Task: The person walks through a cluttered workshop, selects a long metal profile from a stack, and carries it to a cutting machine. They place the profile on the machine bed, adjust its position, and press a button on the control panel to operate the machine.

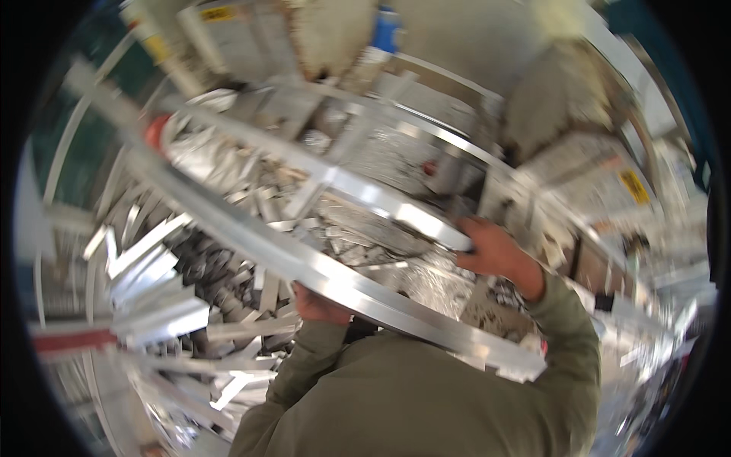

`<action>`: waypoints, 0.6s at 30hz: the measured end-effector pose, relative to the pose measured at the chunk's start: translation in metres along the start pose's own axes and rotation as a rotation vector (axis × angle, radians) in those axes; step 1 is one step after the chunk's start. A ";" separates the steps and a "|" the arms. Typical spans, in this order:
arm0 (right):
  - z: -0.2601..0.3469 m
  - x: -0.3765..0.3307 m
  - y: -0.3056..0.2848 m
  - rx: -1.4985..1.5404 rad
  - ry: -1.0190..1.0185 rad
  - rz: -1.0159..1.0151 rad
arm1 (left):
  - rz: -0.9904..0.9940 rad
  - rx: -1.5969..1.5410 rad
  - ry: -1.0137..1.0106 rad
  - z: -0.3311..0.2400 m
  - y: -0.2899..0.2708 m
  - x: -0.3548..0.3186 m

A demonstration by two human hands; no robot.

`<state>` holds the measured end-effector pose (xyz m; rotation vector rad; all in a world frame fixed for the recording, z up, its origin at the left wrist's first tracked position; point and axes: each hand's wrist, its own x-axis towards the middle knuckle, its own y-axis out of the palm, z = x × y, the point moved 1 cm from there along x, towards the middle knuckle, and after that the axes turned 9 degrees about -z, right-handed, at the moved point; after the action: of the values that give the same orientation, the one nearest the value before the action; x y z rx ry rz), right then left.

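Observation:
My left hand [320,305] is closed around a long silver metal bar [304,263] from below, its fingers partly hidden by the bar. The bar slants from the upper left, across my front, to the lower right. My right hand [499,259] grips the near end of a second, shorter metal bar [365,194], which slants away to the upper left roughly alongside the first. A short crosspiece [304,199] meets the second bar midway; motion blur hides whether the bars are joined.
Below and left lies a heap of metal offcuts [251,297], with bright profile pieces [152,286] on its left side. A red round thing [156,133] sits at the far left. White machine housings with a yellow label [633,186] stand at the right, and a blue object [386,30] at the back.

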<state>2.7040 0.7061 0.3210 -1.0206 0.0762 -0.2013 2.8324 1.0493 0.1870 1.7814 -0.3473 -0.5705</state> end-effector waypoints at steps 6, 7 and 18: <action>-0.070 0.005 -0.024 -0.049 0.008 -0.047 | -0.161 0.091 0.064 -0.006 0.009 -0.005; -0.077 0.006 -0.028 -0.032 0.010 -0.050 | -0.158 0.104 0.069 -0.007 0.012 -0.007; -0.120 0.039 -0.053 0.070 0.103 -0.002 | -0.213 0.109 0.144 -0.013 0.007 -0.011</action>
<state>2.7163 0.5712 0.3047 -0.9404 0.1609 -0.2565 2.8308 1.0639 0.1986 1.9667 -0.0910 -0.5777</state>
